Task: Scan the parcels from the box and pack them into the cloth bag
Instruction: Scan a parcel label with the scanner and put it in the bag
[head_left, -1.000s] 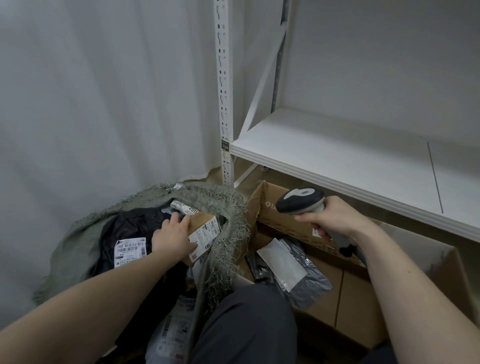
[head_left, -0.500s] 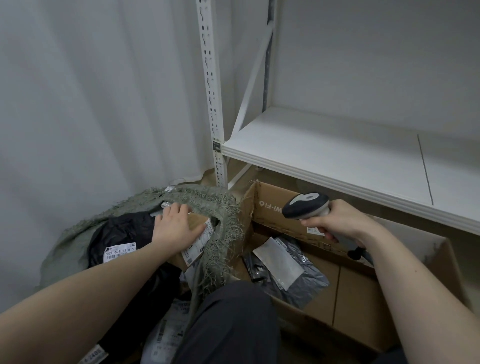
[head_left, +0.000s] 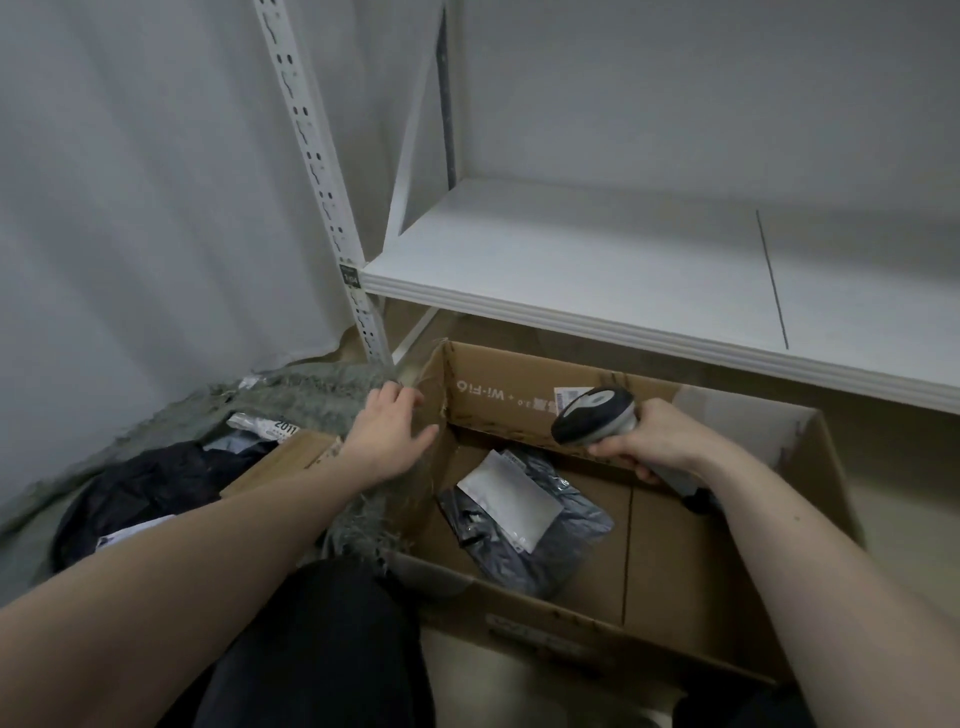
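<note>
crinkled grey parcel (head_left: 524, 519) — corrugated cardboard box (head_left: 727, 597)

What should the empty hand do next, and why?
Probably the left hand should reach down into the cardboard box and pick up the grey parcel. That hand is open and holds nothing, hovering at the box's corner beside the cloth bag. The right hand already grips the scanner above the parcel, ready to scan it.
</note>
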